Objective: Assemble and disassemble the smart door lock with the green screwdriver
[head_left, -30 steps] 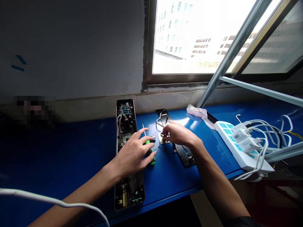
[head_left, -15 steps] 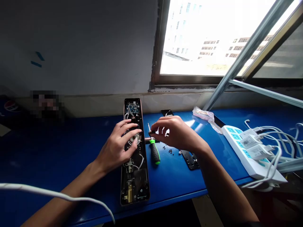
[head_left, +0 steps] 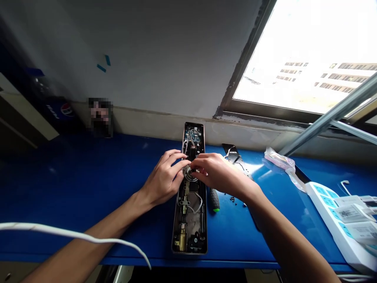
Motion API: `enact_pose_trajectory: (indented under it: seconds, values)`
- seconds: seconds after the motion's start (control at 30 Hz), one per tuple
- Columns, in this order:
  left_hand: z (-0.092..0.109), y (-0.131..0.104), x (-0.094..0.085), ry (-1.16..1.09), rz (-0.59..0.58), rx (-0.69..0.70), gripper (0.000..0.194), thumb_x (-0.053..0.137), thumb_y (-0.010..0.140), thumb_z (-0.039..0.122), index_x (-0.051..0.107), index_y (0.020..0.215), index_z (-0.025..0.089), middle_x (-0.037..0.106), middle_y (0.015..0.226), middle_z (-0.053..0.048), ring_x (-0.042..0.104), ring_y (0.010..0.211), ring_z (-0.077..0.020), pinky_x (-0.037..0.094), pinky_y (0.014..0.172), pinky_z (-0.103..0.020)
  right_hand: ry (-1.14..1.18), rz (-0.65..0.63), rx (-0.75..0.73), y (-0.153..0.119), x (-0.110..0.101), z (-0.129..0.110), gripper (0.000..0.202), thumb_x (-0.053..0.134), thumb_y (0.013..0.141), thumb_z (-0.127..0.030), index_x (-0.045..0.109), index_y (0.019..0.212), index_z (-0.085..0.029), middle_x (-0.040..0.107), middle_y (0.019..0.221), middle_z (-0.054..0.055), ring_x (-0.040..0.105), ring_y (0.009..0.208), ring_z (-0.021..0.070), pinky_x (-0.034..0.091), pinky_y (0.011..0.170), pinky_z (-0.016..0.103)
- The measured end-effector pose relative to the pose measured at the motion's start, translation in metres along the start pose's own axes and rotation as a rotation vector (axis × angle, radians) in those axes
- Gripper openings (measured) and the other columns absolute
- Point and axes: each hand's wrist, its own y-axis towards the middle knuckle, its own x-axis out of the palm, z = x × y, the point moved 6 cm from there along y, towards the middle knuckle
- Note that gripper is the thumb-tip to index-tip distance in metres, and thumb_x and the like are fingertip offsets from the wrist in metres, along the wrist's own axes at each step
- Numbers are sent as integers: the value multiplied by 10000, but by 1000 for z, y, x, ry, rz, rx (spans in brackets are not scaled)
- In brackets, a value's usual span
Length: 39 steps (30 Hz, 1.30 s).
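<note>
An opened door lock body (head_left: pixel 198 224), long and narrow with a dark rim, lies lengthwise before me. It shows a circuit board at the far end, a round silvery part in the middle and brass parts near me. My left hand (head_left: pixel 167 175) is open, its fingers spread over the lock's left edge beside the round part. My right hand (head_left: pixel 216 173) is closed in a pinch over that round part; its fingers hide what they hold. A screwdriver (head_left: pixel 215 201) with a black and green handle lies right of the lock, its shaft hidden behind the lock and hand.
Small dark screws (head_left: pixel 233 199) lie right of the screwdriver. A black plate (head_left: pixel 234 155) and a plastic bag (head_left: pixel 279 159) are farther back. A white power strip (head_left: pixel 332 224) with plugs stands at right. A white cable (head_left: pixel 88 245) crosses the lower left foreground.
My right hand, pinching a small dark piece beside the lock earlier, has moved left over its round part. My left hand stays spread at the lock. The view has turned left.
</note>
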Motion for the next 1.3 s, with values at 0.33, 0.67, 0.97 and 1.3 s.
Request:
enact_pose_trajectory:
  seconds: [0.33, 0.67, 0.97, 1.3]
  values:
    - [2, -2, 4, -17, -1, -12, 339, 485, 982, 95, 724, 1219, 137, 664, 1301, -140, 502, 1343, -305, 510, 1135, -527, 75, 24, 46, 7, 4, 6, 112, 751, 928, -263, 746, 877, -164, 744, 800, 22, 620, 684, 124, 433, 638, 253]
    - [10, -2, 12, -30, -83, -39, 339, 458, 1013, 143, 703, 1244, 174, 636, 1360, -123, 423, 1419, -317, 476, 1172, -570, 65, 63, 365, -40, 5, 52, 244, 626, 978, -354, 655, 796, -194, 666, 661, 2, 520, 535, 110, 321, 519, 257]
    - [31, 13, 10, 72, -84, 62, 301, 497, 995, 154, 704, 1213, 177, 570, 1432, -145, 354, 1471, -364, 433, 1174, -635, 167, 105, 467, -63, 37, 57, 147, 722, 780, -187, 625, 887, -213, 621, 597, -48, 502, 473, 108, 293, 470, 230]
    - [89, 46, 61, 128, -470, 422, 240, 553, 973, 149, 760, 1093, 141, 728, 1131, -143, 544, 1298, -361, 551, 1022, -516, 482, 1034, 337, -119, -47, 109, 407, 773, 867, -409, 593, 1189, -237, 771, 1012, 53, 768, 918, 214, 633, 805, 364]
